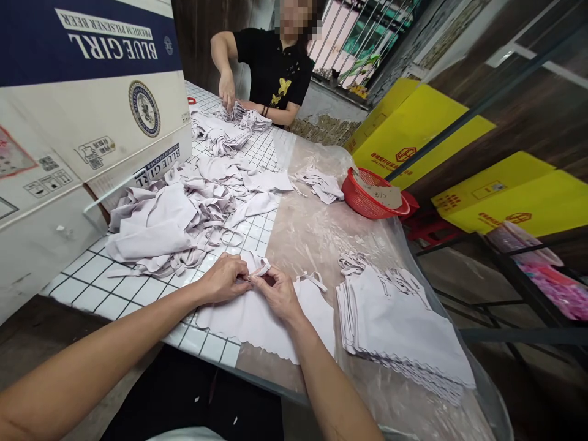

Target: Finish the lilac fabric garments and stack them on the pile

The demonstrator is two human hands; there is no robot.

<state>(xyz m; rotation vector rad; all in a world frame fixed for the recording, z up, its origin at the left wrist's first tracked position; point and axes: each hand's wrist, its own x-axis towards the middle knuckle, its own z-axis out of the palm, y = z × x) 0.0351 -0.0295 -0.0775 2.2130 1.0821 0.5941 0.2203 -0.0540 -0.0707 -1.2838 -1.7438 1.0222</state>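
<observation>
A flat white fabric piece (257,321) with elastic loops lies on the table's near edge in the head view. My left hand (224,278) is closed, pinching its upper edge near a loop. My right hand (278,294) is also closed, pinching the same edge just to the right, fingertips nearly touching the left hand's. A neat stack of similar white pieces (404,324) lies to the right of my hands. A loose heap of white pieces (174,214) lies beyond my left hand.
A large Blue Girl cardboard box (82,110) stands at the left. A red plastic basket (367,196) sits on the clear plastic sheet (316,233). Another person in a black shirt (275,67) handles fabric at the far end. Yellow boxes (413,135) stand at the right.
</observation>
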